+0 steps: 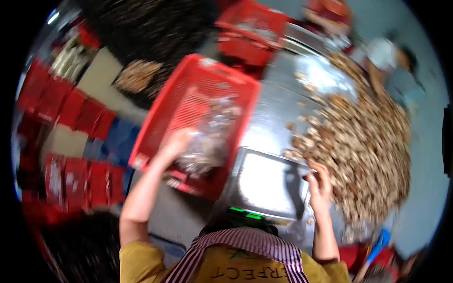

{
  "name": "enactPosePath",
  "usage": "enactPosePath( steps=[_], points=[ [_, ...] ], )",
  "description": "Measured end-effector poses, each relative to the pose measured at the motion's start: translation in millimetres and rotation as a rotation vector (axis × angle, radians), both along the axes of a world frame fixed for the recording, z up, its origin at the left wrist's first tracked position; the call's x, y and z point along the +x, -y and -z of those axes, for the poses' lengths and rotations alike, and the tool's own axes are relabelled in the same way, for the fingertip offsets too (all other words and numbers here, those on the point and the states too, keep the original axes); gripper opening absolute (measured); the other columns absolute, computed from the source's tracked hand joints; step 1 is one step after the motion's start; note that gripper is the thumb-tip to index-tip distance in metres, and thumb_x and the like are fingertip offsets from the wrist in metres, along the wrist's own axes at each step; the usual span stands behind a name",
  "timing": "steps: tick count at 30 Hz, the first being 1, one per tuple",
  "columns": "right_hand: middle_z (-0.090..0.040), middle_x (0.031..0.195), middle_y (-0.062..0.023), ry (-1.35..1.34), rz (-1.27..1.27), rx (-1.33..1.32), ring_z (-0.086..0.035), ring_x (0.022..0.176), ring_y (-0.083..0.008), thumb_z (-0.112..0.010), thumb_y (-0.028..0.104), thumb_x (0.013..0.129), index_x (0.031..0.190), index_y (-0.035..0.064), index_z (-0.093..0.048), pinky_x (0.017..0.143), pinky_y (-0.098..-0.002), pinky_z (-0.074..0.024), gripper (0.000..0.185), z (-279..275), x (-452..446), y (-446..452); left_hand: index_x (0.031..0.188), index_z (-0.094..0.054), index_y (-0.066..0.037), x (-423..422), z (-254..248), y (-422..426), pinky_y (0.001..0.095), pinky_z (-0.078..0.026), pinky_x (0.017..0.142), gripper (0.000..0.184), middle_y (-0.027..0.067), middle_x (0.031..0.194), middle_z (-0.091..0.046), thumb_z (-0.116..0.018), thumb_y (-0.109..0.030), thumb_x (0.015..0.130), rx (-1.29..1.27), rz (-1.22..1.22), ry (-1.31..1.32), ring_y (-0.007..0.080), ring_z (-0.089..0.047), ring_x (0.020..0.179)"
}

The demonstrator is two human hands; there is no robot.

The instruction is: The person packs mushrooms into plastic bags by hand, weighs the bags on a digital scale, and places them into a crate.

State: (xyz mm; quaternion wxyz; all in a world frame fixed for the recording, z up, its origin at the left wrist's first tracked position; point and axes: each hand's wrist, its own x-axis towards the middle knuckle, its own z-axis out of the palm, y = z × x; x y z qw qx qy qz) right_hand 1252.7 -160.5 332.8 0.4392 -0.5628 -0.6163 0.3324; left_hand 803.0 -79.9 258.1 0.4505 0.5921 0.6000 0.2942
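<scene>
My left hand (178,142) reaches into a red plastic crate (158,106), at the near-left end of some clear plastic bags (207,144) with blurred contents. Motion smears its fingers, so its hold on a bag cannot be made out. Right of the crate stands a scale with a shiny metal tray (269,184) and green lit digits. Nothing lies on the tray. My right hand (321,181) is at the tray's right edge with fingers bent and apart, holding nothing visible. Beyond it spreads a big heap of brown and tan pieces (363,160), resembling mushrooms.
More red crates (252,28) are stacked at the top, others (85,181) at the left. Dark heaps (141,28) lie at the upper left. People (389,61) are at the heap's far side; a blue-gloved hand (381,240) shows at the lower right.
</scene>
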Motion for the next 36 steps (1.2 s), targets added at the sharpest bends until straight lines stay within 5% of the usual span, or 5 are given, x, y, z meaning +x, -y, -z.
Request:
enactPosePath(
  steps=[6,10,14,23,36],
  points=[
    [-0.062,0.096,-0.011,0.236,0.437,-0.185,-0.06,0.084,-0.02,-0.055,0.009,0.091,0.106,0.001,-0.062,0.074,-0.0302,-0.0476,0.019,76,114,36,0.108,-0.067,-0.007,-123,123,-90,0.0433,-0.048,0.087,0.031,0.0183,0.102,-0.066,-0.054,-0.005,0.079,0.254,0.194,-0.72,0.0355,-0.062,0.099],
    [-0.065,0.097,-0.0155,0.332,0.772,-0.182,-0.064,0.085,-0.0276,-0.056,0.009,0.089,0.1,0.002,-0.064,0.075,-0.034,-0.0501,0.016,121,178,103,0.104,-0.069,-0.014,-120,194,-95,0.0492,-0.049,0.082,0.026,0.0221,0.1,-0.065,-0.057,-0.023,0.083,-0.204,0.221,-1.218,0.0392,-0.063,0.093],
    [-0.065,0.089,-0.0104,0.233,1.182,-0.225,-0.06,0.067,-0.0184,-0.056,0.008,0.09,0.098,0.0028,-0.065,0.061,-0.0325,-0.0502,0.013,151,253,196,0.119,-0.062,-0.013,-172,289,-68,0.0471,-0.048,0.086,0.036,0.0241,0.111,-0.062,-0.049,-0.021,0.087,-0.058,0.279,-1.084,0.0404,-0.06,0.102],
    [-0.053,0.121,-0.0124,-0.24,1.612,-0.198,-0.058,0.096,-0.0191,-0.075,0.026,0.08,0.139,0.0028,-0.033,0.075,-0.0306,-0.0504,0.076,157,316,264,0.097,-0.063,0.001,-113,210,-17,0.0432,-0.048,0.082,0.023,0.0193,0.092,-0.064,-0.06,-0.001,0.074,0.226,0.078,-0.656,0.0369,-0.061,0.089],
    [-0.051,0.13,-0.0265,0.259,1.77,-0.287,-0.051,0.119,-0.0375,-0.079,0.038,0.067,0.135,-0.0075,-0.037,0.102,-0.038,-0.0394,0.091,135,452,235,0.12,-0.056,0.006,-64,149,47,0.0326,-0.041,0.098,0.034,0.0152,0.117,-0.062,-0.052,0.003,0.086,0.029,-0.124,-0.304,0.0235,-0.057,0.109]
  ],
)
